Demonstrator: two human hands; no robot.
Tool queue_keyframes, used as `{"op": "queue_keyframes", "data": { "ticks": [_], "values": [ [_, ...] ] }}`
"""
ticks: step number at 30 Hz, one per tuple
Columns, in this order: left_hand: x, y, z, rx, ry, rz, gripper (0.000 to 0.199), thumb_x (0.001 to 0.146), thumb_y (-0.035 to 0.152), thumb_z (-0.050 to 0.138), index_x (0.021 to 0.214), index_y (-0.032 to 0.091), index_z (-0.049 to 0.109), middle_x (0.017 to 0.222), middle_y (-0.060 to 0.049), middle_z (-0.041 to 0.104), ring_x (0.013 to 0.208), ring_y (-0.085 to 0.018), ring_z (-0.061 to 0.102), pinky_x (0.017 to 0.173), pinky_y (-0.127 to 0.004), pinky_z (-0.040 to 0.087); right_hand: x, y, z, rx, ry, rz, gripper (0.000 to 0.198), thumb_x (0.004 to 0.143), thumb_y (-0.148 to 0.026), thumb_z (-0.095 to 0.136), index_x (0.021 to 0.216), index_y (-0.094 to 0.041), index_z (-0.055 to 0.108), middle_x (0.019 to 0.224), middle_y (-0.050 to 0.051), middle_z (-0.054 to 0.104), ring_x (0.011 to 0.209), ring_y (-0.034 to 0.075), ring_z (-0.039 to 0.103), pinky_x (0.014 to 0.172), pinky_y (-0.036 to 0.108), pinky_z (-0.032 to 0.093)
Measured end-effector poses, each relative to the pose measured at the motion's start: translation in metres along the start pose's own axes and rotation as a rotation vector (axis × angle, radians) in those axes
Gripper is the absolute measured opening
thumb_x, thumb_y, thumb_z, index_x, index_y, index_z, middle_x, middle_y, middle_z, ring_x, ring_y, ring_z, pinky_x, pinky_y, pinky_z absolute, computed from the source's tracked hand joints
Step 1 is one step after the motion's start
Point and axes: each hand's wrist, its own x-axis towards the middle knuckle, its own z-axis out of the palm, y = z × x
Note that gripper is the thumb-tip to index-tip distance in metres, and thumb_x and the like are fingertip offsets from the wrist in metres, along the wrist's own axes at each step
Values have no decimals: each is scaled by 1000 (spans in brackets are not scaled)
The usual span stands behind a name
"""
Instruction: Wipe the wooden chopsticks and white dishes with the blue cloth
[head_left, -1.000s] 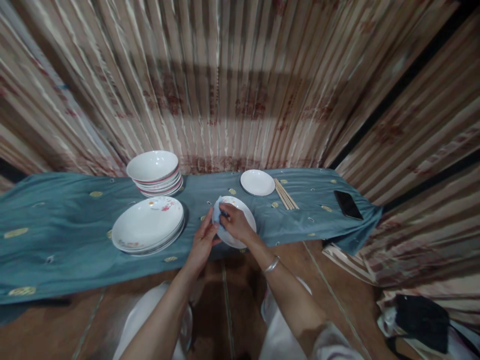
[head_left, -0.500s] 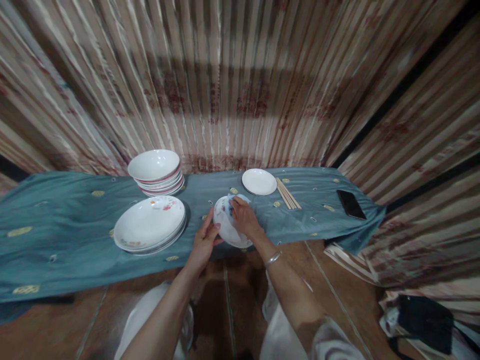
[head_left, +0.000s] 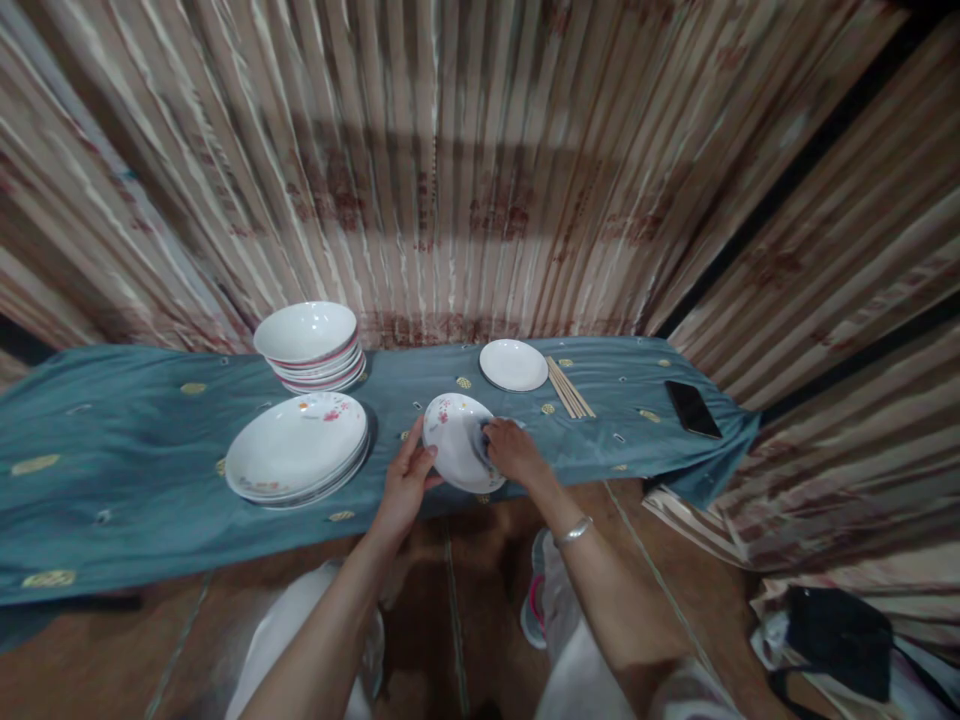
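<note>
A white plate [head_left: 456, 448] with small red flowers by its rim is held tilted over the front edge of the table. My left hand [head_left: 409, 472] is closed on its left rim, thumb on the upper face and fingers underneath. My right hand [head_left: 514, 450] is at the plate's right side, fingers bent and closed on a light blue cloth that they mostly hide. To the left lies a stack of larger oval plates [head_left: 296, 450], the top one flowered. Behind that stack stand several nested white bowls [head_left: 307, 333] with red bands.
The narrow table has a teal cloth [head_left: 150, 440] with yellow motifs. Beyond my hands lie a small white plate [head_left: 514, 365], several chopsticks [head_left: 571, 388] and a black phone [head_left: 693, 409]. Pleated curtains [head_left: 450, 200] hang close behind. A black bag [head_left: 840, 640] sits low at the right.
My right hand has moved right across the plate, from its upper middle to its right rim, uncovering the flowers. My left hand keeps its hold on the left rim.
</note>
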Motion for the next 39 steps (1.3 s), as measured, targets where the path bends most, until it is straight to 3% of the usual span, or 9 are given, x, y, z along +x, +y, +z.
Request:
{"op": "queue_keyframes", "data": {
  "ticks": [5, 11, 22, 26, 31, 33, 35, 37, 39],
  "values": [
    [-2, 3, 3, -13, 7, 0, 87, 61, 42, 76, 139, 24, 42, 99, -7, 70, 88, -24, 65, 67, -35, 57, -15, 3, -12, 91, -118, -1, 26, 80, -11, 48, 99, -14, 66, 107, 13, 67, 98, 23, 60, 83, 30, 41],
    [-4, 6, 6, -5, -11, 12, 85, 62, 42, 76, 139, 24, 42, 103, -8, 69, 89, -23, 65, 67, -32, 56, -28, 5, -21, 251, -182, -107, 22, 80, -17, 49, 91, -16, 69, 93, 8, 70, 85, 20, 62, 71, 26, 39],
    [-5, 9, 11, 21, -1, 24, 82, 61, 41, 76, 136, 25, 46, 99, -5, 69, 80, -20, 65, 66, -32, 56, -35, -2, -25, 696, -245, -275, 16, 80, -19, 51, 82, -16, 67, 68, -3, 60, 65, 11, 52, 60, 19, 36],
    [-4, 8, 12, 40, 4, 38, 82, 62, 40, 75, 137, 24, 45, 88, -3, 69, 70, -16, 62, 61, -28, 54, -33, -9, -21, 889, -225, -271, 13, 78, -23, 55, 77, -14, 64, 66, -4, 54, 64, 10, 49, 61, 19, 38],
    [-1, 3, 10, 119, -11, 114, 76, 69, 39, 70, 137, 21, 44, 59, 6, 61, 48, -8, 50, 46, -18, 42, -29, -22, -12, 1026, -108, -233, 14, 74, -28, 61, 79, -14, 63, 67, -4, 52, 65, 10, 48, 60, 19, 37],
    [1, 1, 9, 143, -2, 146, 72, 70, 38, 70, 136, 21, 47, 69, 3, 67, 55, -10, 56, 51, -19, 44, -28, -27, -10, 1041, -64, -221, 16, 73, -29, 61, 79, -15, 64, 67, -4, 53, 65, 11, 48, 61, 20, 38],
    [3, 0, 9, 145, 25, 170, 67, 70, 38, 69, 132, 21, 51, 98, -2, 72, 79, -15, 64, 68, -22, 49, -27, -32, -10, 1059, -19, -212, 16, 73, -30, 62, 79, -15, 64, 68, -3, 55, 66, 11, 49, 62, 21, 39],
    [4, 0, 9, 140, 44, 181, 60, 73, 41, 67, 129, 22, 55, 123, -4, 63, 106, -20, 60, 87, -25, 47, -26, -36, -11, 1084, 29, -189, 16, 73, -29, 62, 81, -16, 65, 71, -2, 58, 68, 12, 51, 63, 21, 40],
    [5, 1, 10, 140, 36, 178, 55, 77, 45, 62, 127, 22, 57, 134, -5, 55, 120, -22, 52, 99, -29, 41, -24, -40, -13, 1113, 71, -158, 17, 72, -27, 62, 84, -16, 66, 75, -1, 62, 69, 13, 54, 66, 22, 41]
  ]
}}
